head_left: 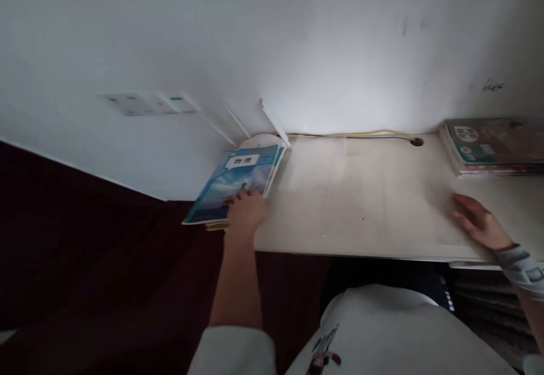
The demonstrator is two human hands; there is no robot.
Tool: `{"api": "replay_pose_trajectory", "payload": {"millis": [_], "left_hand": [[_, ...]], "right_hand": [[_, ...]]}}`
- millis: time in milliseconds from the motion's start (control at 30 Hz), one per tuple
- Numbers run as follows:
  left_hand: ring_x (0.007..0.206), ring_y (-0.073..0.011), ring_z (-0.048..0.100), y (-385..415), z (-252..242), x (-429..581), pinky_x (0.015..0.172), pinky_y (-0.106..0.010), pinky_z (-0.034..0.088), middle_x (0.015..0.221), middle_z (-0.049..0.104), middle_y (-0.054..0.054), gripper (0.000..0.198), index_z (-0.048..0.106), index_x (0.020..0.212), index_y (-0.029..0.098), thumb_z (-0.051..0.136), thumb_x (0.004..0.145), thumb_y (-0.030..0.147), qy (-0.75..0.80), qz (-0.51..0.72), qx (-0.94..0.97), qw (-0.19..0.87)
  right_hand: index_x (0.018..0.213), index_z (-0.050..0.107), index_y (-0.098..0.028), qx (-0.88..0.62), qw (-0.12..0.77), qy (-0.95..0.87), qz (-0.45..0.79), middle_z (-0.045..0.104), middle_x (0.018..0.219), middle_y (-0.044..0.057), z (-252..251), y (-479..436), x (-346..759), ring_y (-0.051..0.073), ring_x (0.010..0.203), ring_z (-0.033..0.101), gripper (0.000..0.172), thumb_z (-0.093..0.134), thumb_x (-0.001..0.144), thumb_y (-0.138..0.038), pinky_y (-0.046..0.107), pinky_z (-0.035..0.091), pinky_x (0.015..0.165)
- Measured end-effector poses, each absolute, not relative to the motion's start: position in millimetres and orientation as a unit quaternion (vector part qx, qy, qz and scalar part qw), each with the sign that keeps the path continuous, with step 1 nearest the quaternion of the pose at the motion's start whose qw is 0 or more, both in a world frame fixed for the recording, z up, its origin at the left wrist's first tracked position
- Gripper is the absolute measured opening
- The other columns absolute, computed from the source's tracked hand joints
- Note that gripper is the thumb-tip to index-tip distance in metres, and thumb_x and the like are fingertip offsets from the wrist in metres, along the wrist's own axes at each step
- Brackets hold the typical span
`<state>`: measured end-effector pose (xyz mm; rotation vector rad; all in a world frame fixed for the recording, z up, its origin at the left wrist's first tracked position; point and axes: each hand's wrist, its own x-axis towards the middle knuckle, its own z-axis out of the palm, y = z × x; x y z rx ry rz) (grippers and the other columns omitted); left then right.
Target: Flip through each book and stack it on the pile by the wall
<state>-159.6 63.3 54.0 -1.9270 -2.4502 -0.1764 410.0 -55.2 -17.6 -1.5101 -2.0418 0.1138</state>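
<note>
At the left end of the desk, my left hand (pixel 247 209) rests on the front cover of a blue textbook (pixel 212 190), its fingers laid over the lower right part of the picture. The textbook tops a small pile that overhangs the desk's left end, and a yellowish edge (pixel 217 226) shows underneath. My right hand (pixel 482 223) is over the right part of the desk, a little blurred, with thumb and fingers apart and nothing between them. Just beyond it lies a stack of books (pixel 501 143) with a green and brown cover on top.
The pale desk (pixel 340 194) runs along a white wall (pixel 297 41). A yellow cable (pixel 374 132) and a dark one follow the back edge to a round hole (pixel 417 142). White sockets (pixel 148 104) and thin trunking (pixel 274 121) are on the wall. Dark floor (pixel 106 267) lies at left.
</note>
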Motion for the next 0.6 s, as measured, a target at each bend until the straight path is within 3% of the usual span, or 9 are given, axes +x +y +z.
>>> {"api": "replay_pose_trajectory", "payload": {"millis": [167, 333, 433, 600], "left_hand": [[0.091, -0.0361, 0.064, 66, 67, -175, 0.081, -0.050, 0.047, 0.094, 0.066, -0.020, 0.029, 0.054, 0.079, 0.014, 0.042, 0.087, 0.039, -0.770, 0.056, -0.636, 0.008], [0.072, -0.0273, 0.060, 72, 72, -189, 0.080, -0.045, 0.047, 0.052, 0.047, -0.001, 0.029, 0.038, 0.059, 0.021, 0.046, 0.082, 0.037, -0.777, 0.005, -0.630, 0.011], [0.069, -0.0256, 0.057, 69, 74, -193, 0.078, -0.042, 0.046, 0.049, 0.044, 0.000, 0.026, 0.036, 0.059, 0.022, 0.045, 0.080, 0.034, -0.776, -0.043, -0.627, 0.050], [0.077, -0.0279, 0.061, 56, 90, -185, 0.078, -0.041, 0.046, 0.071, 0.063, -0.009, 0.025, 0.051, 0.068, 0.019, 0.039, 0.085, 0.033, -0.785, -0.008, -0.617, 0.044]], "right_hand": [[0.131, 0.053, -0.020, -0.556, 0.240, -0.795, 0.031, 0.055, 0.133, 0.014, -14, -54, 404, 0.029, 0.124, 0.051, 0.048, 0.049, 0.090, -0.044, 0.050, 0.045, 0.102], [0.123, 0.061, -0.016, -0.550, 0.201, -0.810, -0.001, 0.054, 0.134, 0.017, -14, -52, 401, 0.030, 0.125, 0.049, 0.046, 0.051, 0.089, -0.045, 0.052, 0.043, 0.102], [0.125, 0.059, -0.018, -0.551, 0.198, -0.811, -0.006, 0.054, 0.134, 0.015, -13, -53, 401, 0.030, 0.125, 0.050, 0.045, 0.051, 0.089, -0.044, 0.052, 0.043, 0.102], [0.130, 0.056, -0.023, -0.547, 0.211, -0.810, 0.003, 0.053, 0.136, 0.012, -13, -54, 403, 0.031, 0.125, 0.050, 0.046, 0.052, 0.089, -0.042, 0.052, 0.043, 0.103]]}}
